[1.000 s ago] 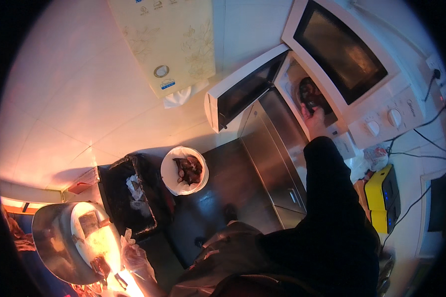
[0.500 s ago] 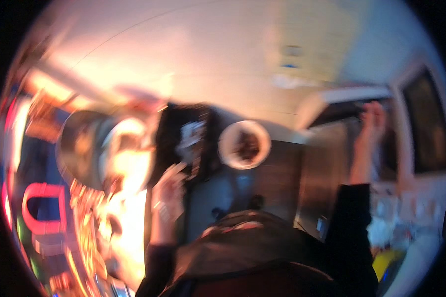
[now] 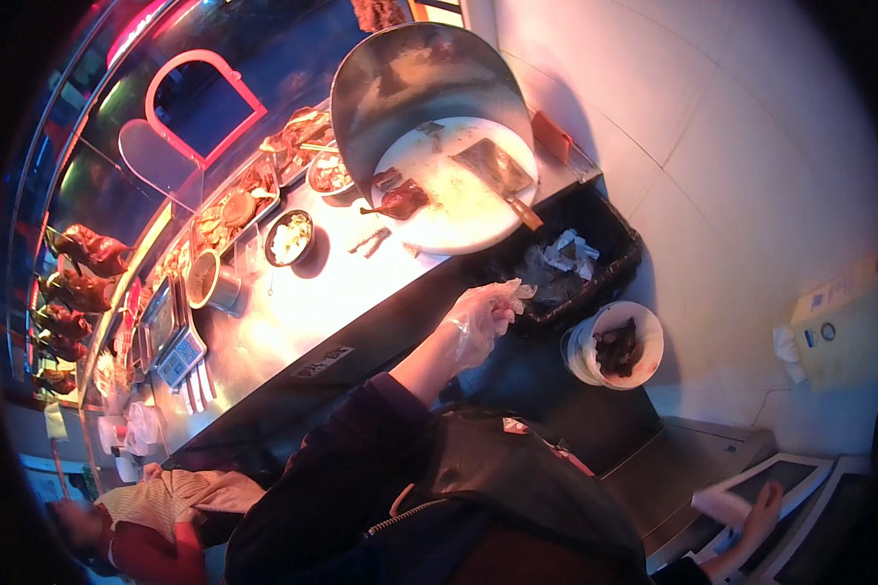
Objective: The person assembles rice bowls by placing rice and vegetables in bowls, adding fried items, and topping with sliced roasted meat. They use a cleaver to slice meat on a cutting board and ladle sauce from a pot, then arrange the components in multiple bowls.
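Observation:
My left hand [image 3: 486, 317], in a clear plastic glove, hovers near the rim of a black bin [image 3: 622, 258] lined with crumpled plastic. Its fingers are loosely bent and apart, with nothing seen in them. My bare right hand [image 3: 766, 514] is far to the lower right, fingers stretched and somewhat blurred, beside a white-framed dark panel [image 3: 785, 475]. Whether it touches the frame I cannot tell. Ahead, a cleaver [image 3: 496, 168] lies on a round white chopping board [image 3: 449, 219], its wooden handle over the edge. A dark red piece of roast meat [image 3: 400, 202] rests on the board's left.
A curved metal guard [image 3: 429, 78] stands behind the board. A white bucket [image 3: 580, 356] holds dark pieces. Along the steel counter [image 3: 332, 302] stand a black bowl [image 3: 290, 239], a metal pot [image 3: 213, 283] and a scale [image 3: 179, 356]. Roast birds [image 3: 86, 251] hang left; another person [image 3: 161, 526] is lower left.
My view has swung left, bringing the counter and chopping board into fuller sight. My right hand now appears lower right, still by the white-framed panels; my left hand stays near the black bin.

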Action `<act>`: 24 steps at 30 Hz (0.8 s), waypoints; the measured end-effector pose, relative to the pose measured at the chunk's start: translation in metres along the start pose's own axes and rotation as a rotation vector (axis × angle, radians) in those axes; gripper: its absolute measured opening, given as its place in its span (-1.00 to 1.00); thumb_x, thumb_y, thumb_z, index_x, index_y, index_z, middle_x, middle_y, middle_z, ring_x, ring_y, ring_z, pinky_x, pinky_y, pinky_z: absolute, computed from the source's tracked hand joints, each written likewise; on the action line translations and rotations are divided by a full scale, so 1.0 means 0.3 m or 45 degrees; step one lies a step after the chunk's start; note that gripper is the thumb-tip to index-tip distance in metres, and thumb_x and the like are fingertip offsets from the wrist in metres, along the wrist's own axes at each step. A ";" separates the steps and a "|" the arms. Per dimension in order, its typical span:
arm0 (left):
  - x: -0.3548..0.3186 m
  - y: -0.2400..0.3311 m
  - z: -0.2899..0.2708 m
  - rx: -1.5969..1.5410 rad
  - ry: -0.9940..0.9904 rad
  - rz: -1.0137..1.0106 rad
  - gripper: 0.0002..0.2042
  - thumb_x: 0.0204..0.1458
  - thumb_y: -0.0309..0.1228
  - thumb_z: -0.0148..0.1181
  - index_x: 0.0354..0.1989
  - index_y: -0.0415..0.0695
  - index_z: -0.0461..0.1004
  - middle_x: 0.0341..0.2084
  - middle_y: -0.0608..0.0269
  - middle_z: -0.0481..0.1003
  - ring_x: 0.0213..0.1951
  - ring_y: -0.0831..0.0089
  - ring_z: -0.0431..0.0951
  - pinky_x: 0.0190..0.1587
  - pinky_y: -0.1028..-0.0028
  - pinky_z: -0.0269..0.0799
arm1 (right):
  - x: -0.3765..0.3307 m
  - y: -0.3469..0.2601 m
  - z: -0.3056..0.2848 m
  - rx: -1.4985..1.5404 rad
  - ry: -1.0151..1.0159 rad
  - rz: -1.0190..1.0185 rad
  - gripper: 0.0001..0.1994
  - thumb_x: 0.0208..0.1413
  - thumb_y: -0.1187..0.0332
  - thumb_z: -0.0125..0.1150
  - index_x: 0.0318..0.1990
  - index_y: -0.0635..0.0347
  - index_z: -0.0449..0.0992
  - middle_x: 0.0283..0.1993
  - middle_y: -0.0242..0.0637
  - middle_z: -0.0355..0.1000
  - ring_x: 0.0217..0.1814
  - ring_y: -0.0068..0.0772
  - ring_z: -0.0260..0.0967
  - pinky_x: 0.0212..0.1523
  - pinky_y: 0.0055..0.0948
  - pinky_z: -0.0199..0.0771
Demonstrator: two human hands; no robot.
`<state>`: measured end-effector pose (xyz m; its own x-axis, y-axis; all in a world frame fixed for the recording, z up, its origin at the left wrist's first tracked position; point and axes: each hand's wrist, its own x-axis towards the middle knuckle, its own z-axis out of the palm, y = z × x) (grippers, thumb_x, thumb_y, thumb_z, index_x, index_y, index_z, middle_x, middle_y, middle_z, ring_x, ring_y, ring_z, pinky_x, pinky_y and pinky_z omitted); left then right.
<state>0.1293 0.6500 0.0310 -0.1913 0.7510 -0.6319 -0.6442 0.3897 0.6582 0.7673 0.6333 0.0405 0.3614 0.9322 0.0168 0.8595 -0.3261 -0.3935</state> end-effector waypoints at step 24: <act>-0.115 0.309 -1.499 -0.784 0.576 0.371 -0.83 0.11 -0.37 0.07 -0.21 -0.19 0.45 -0.52 0.30 0.44 -0.55 0.53 0.42 -0.52 0.61 0.34 | -0.701 -1.897 0.972 0.279 -1.112 -1.002 -0.73 0.06 0.36 0.15 -0.08 0.22 0.48 -0.39 -0.18 0.50 -0.35 -0.34 0.46 -0.28 -0.43 0.41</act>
<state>-0.2567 0.4206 -0.0702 -0.6096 0.4378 -0.6609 -0.7886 -0.2495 0.5620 0.0967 0.6685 -0.0073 -0.6772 0.6832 -0.2733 0.6244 0.3370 -0.7047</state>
